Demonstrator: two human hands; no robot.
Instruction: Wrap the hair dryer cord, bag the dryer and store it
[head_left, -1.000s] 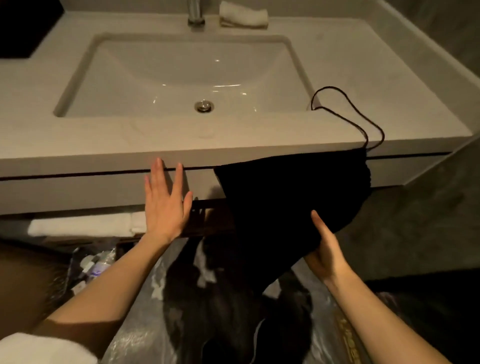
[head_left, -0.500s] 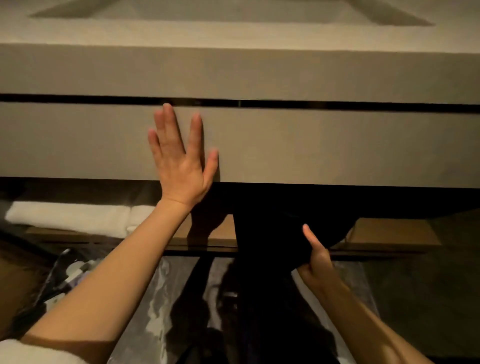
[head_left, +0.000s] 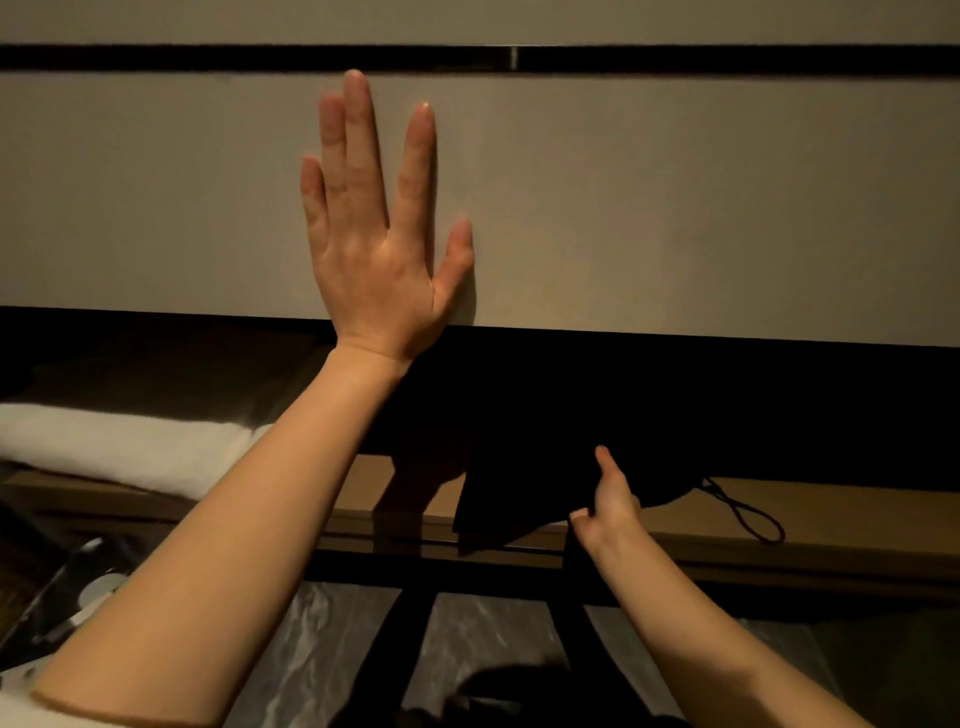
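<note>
- The left hand (head_left: 382, 234) lies flat, fingers spread and released, against the pale drawer front (head_left: 675, 197) that fills the upper half of the frame; it grasps nothing.
- Its fingertips reach up close to the dark horizontal gap (head_left: 208, 58) running across the top of the frame, and its wrist crosses the lower edge of the panel.
- The right hand (head_left: 608, 506), right of centre in the lower half of the frame, grips the black drawstring bag (head_left: 519, 488), thumb raised against the cloth and the other fingers hidden behind or under it.
- The bag rests partly on the wooden shelf (head_left: 857, 525) below the drawer front, its upper part lost in the dark recess under the panel, so its full outline cannot be made out.
- The hair dryer itself is not visible; whether it sits inside the bag cannot be told.
- A loop of the drawstring cord (head_left: 753, 522) trails out to the right of the bag and lies on the shelf surface.
- At the left edge of the frame, a folded white towel (head_left: 114, 447) lies on the same shelf, well apart from the bag.
- Crinkled clear plastic sheeting (head_left: 493, 644) spreads along the bottom centre of the frame, below the shelf, crossed by dark shadows.
- In the lower left corner, small light-coloured items (head_left: 98, 592) sit in dim light, too blurred to identify.
</note>
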